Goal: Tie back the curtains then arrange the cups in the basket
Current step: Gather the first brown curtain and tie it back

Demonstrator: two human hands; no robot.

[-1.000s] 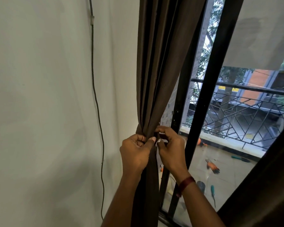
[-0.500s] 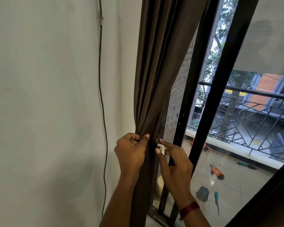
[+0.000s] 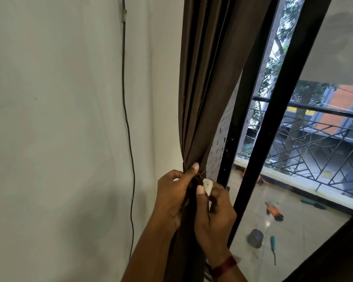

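1. Your left hand (image 3: 172, 198) grips the brown curtain (image 3: 202, 98) where the cloth is gathered into a narrow bunch. The fingers curl round the folds and the thumb points up against the fabric.
2. Your right hand (image 3: 214, 216) pinches a small white tab (image 3: 207, 185) between thumb and forefinger, just right of the bunch and close beside your left thumb.
3. A dark strip runs down between your right fingers. I cannot tell whether it is a tie-band or a fold of the curtain.
4. The curtain hangs between the white wall (image 3: 59, 119) and the left edge of the black window frame (image 3: 273, 129). It spreads wider above your grip and drops straight between your forearms below it.
5. A thin cable (image 3: 127, 123) runs down the wall, well left of the curtain.
6. A red wristband (image 3: 224, 265) sits on your right wrist.
7. Through the glass, the balcony floor holds an orange tool (image 3: 274, 211), a green screwdriver (image 3: 272, 244) and a grey round object (image 3: 255, 238), with a railing (image 3: 314, 143) behind them.
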